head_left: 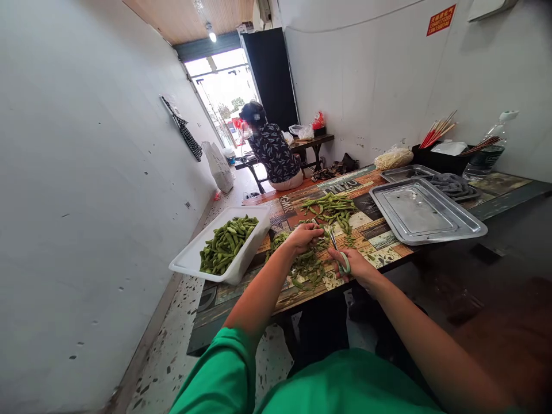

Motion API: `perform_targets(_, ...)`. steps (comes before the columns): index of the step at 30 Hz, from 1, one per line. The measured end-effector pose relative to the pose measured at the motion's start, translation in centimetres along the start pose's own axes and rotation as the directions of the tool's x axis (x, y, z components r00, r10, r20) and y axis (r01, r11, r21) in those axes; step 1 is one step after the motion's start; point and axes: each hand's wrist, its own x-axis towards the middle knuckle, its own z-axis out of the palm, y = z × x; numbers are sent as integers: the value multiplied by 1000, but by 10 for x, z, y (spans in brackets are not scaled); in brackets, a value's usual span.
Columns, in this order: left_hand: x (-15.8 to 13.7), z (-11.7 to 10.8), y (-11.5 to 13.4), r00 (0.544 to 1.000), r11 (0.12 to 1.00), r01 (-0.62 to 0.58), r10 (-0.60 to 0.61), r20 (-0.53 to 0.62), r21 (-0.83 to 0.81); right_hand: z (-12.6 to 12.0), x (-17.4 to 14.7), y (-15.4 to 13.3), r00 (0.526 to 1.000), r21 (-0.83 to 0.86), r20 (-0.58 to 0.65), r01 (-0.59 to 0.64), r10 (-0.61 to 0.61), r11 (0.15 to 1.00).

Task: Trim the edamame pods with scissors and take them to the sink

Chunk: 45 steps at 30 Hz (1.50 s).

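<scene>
My right hand [350,264] is closed around the light green handles of a pair of scissors [344,261], whose blades point up and away from me. Just left of the blades, my left hand [304,237] is pinched on a green edamame pod, mostly hidden by the fingers. Beneath both hands lie scattered pod trimmings [308,270]. A pile of long edamame pods [332,207] spreads on the table beyond my hands. To the left, a white plastic tub [183,265] holds a heap of plump pods [228,244].
Metal trays [425,213] lie on the patterned table [241,296] at right, one with a dark cloth [451,185]. Behind them stand a black box of skewers [444,155], a plastic bottle [485,155] and a bagged bundle [393,158]. Another person [271,149] sits at a farther table.
</scene>
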Motion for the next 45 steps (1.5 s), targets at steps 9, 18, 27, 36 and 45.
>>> perform_targets(9,-5,14,1,999,997,-36,36,-1,-61,3,-7,-9,1000,85,-18,21,-20,996)
perform_targets(18,-12,16,1,994,994,80,-85,-68,-78,11,-5,-3,997,85,-4,72,-72,994)
perform_targets(27,-47,-29,31,857,888,-31,260,-445,459,10,8,11,999,-1,13,-31,31,1000)
perform_targets(36,-55,-138,115,692,110,602,421,-586,791,-5,4,18,998,88,-28,60,-58,994)
perform_targets(45,80,-16,42,944,191,-175,311,109,966,-11,-8,10,974,356,-214,147,-73,923)
